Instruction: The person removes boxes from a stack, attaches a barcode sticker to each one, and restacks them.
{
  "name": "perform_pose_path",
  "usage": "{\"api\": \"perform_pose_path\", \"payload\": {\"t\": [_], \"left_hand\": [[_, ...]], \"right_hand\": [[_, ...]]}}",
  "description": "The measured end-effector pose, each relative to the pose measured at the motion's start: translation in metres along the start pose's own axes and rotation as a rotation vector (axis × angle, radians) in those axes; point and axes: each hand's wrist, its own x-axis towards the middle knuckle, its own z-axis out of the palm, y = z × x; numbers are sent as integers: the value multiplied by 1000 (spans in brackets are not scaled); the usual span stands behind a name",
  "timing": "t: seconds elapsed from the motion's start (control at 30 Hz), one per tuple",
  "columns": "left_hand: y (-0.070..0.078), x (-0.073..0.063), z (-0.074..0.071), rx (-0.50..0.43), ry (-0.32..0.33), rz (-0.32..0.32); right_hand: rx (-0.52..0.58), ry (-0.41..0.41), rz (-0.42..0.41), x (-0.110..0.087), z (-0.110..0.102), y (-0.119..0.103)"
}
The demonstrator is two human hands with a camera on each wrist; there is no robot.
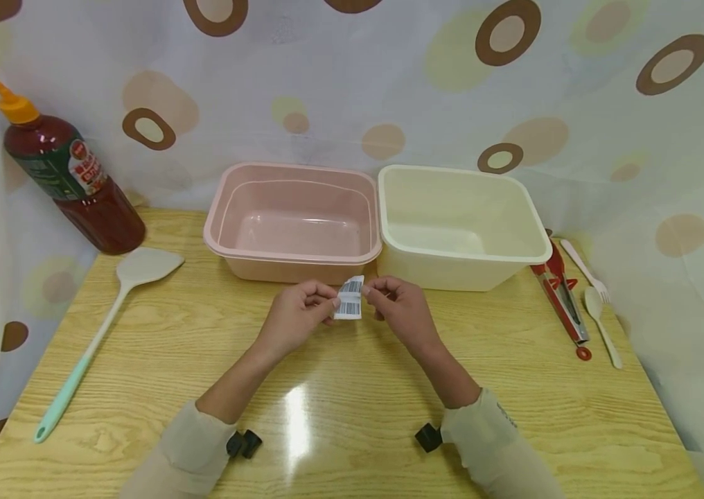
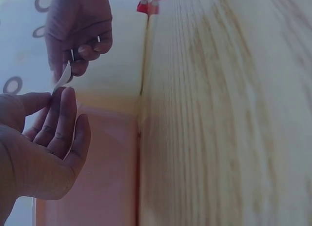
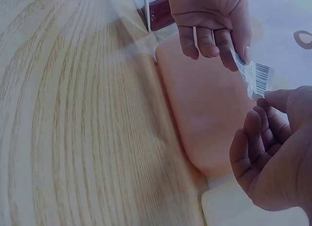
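Between both hands is a small white barcode label (image 1: 349, 299), creased across its middle, with two barcodes printed on it. My left hand (image 1: 298, 312) pinches its left edge between thumb and forefinger. From the other side, thumb and forefinger of my right hand (image 1: 403, 309) pinch the label's right edge. In the right wrist view the label (image 3: 262, 78) bends where the two grips meet it. The left wrist view shows the label (image 2: 63, 78) nearly edge-on. Both hands are over the table, just in front of a pink basin (image 1: 292, 272) and a cream basin (image 1: 445, 274).
On the left stand a red sauce bottle (image 1: 80, 177) with an orange cap and a spatula (image 1: 99, 333) with a mint handle. To the right lie red-handled tongs (image 1: 560, 305), a pink fork (image 1: 585, 270) and a cream spoon (image 1: 603, 326). A patterned curtain (image 1: 327, 90) hangs behind the wooden table (image 1: 352, 416).
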Motion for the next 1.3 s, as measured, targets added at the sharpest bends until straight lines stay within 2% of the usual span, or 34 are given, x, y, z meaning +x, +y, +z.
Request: {"api": "perform_pose_path", "payload": {"t": [0.3, 0.6, 1.0, 1.3], "left_hand": [[-2, 1, 1, 22, -3, 1], [-3, 1, -3, 54, 5, -41], [-6, 4, -5, 28, 4, -85], [-6, 3, -6, 29, 20, -125]], "right_hand": [[39, -40, -12, -1, 2, 2], [52, -72, -24, -3, 4, 1], [35, -108, -35, -4, 3, 2], [62, -86, -27, -1, -1, 8]]}}
